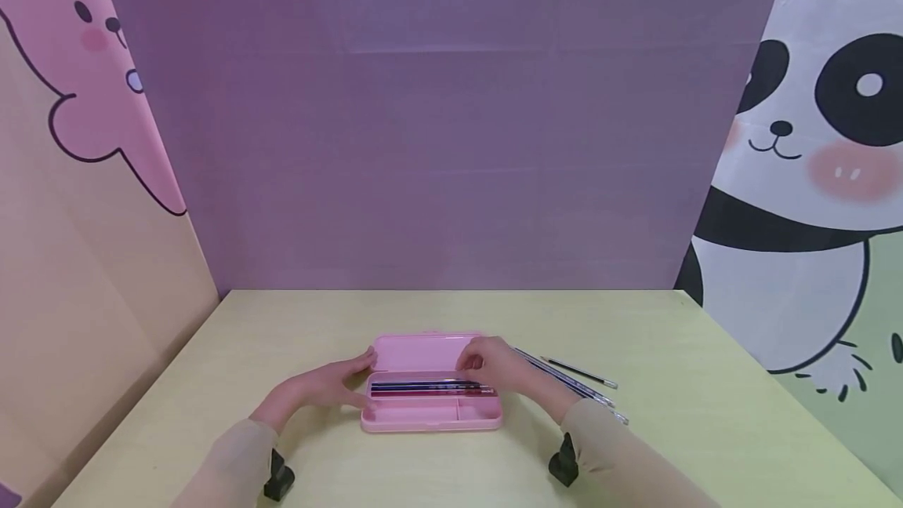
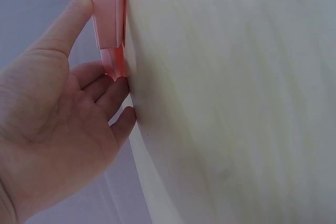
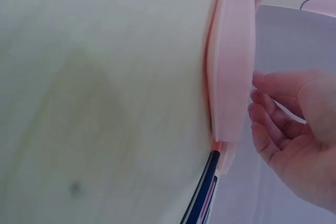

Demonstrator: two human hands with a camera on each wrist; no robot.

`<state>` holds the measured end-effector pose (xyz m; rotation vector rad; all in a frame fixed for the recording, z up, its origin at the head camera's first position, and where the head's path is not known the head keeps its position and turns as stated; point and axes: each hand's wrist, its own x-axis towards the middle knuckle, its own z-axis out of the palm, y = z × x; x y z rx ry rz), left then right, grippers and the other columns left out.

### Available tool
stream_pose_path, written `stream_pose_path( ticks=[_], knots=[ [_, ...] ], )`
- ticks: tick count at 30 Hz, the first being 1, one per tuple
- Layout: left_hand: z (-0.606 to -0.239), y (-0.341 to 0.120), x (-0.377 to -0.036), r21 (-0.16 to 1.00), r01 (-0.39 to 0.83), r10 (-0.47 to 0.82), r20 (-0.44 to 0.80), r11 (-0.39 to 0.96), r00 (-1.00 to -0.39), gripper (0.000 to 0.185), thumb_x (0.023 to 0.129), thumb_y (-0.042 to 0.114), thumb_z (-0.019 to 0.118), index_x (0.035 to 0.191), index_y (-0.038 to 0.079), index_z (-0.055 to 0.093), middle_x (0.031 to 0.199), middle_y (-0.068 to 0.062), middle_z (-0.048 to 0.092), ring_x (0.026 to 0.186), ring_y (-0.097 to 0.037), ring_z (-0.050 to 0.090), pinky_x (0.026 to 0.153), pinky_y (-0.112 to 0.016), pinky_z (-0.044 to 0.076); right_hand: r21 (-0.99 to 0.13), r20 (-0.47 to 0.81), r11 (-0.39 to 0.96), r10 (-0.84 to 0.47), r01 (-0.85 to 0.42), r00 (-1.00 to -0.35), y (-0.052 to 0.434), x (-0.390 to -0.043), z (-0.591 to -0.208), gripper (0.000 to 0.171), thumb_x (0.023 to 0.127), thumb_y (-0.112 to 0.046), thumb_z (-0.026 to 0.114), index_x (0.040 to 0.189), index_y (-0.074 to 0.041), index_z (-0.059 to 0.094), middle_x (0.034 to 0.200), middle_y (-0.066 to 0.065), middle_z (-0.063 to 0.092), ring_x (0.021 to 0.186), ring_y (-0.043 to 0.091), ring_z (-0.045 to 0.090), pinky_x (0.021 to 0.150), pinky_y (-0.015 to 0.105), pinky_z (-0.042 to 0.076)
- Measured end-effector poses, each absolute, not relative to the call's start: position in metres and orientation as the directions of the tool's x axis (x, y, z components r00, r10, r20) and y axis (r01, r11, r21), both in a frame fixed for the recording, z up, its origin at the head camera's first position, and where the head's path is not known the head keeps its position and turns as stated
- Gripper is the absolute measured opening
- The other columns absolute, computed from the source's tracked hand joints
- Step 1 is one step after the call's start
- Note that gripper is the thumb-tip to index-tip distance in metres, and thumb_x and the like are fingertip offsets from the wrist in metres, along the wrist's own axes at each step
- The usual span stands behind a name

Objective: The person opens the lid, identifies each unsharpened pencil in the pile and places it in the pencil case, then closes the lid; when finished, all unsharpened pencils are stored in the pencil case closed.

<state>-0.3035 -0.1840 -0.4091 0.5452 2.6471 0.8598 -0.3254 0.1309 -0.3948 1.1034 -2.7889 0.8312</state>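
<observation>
An opened pink pencil case (image 1: 423,415) lies on the table, its lid (image 1: 416,353) folded back. Several dark pencils (image 1: 423,389) lie side by side in its long compartment. At the case's left end, my left hand (image 1: 328,382) is spread, thumb at the tray's side and fingers beside the lid; the left wrist view shows the thumb against the pink wall (image 2: 107,11). My right hand (image 1: 497,363) is over the case's right part, fingers bent near the pencil ends. In the right wrist view its fingertips (image 3: 257,109) are by the case wall, with no pencil visible between them.
To the right of the case, several more pencils (image 1: 564,375) lie slanted on the pale table (image 1: 317,469), partly behind the right forearm. One dark pencil (image 1: 582,372) lies a little apart. A purple panel (image 1: 444,139) stands along the table's back edge.
</observation>
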Motion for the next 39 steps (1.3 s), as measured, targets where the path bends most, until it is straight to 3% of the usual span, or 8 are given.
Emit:
stream_pose_path(
  ticks=[9,22,39],
  knots=[
    [-0.409,-0.182,-0.304,0.622,0.257,0.446,-0.166,0.740,-0.880,0.098,0.074,0.046,0.075,0.150,0.014,0.021,0.157,-0.012,0.013,0.143,-0.036,0.014,0.115,-0.055,0.016,-0.554,0.192,0.613,-0.565,-0.564,-0.803,0.144,-0.328,-0.392,0.013,0.085,-0.007,0.067,0.097,-0.003,0.068,0.089,0.002,0.068,0.078,0.010,0.059,0.070,0.020,0.052],
    [-0.410,-0.182,-0.303,0.621,0.248,0.436,-0.169,0.744,-0.884,0.099,0.073,0.047,0.075,0.150,0.016,0.022,0.157,-0.010,0.014,0.143,-0.036,0.014,0.114,-0.056,0.017,-0.618,0.236,0.549,-0.553,-0.562,-0.799,0.161,-0.314,-0.382,0.025,0.086,-0.015,0.068,0.105,0.000,0.066,0.090,0.004,0.068,0.078,0.012,0.060,0.069,0.018,0.052],
    [-0.412,-0.183,-0.304,0.634,0.261,0.453,-0.159,0.728,-0.877,0.100,0.073,0.047,0.075,0.150,0.013,0.021,0.157,-0.011,0.015,0.143,-0.036,0.014,0.115,-0.055,0.016,-0.537,0.289,0.628,-0.489,-0.562,-0.823,0.201,-0.302,-0.376,0.020,0.091,-0.020,0.062,0.105,-0.006,0.067,0.094,0.001,0.069,0.081,0.012,0.061,0.072,0.020,0.053]
  ],
)
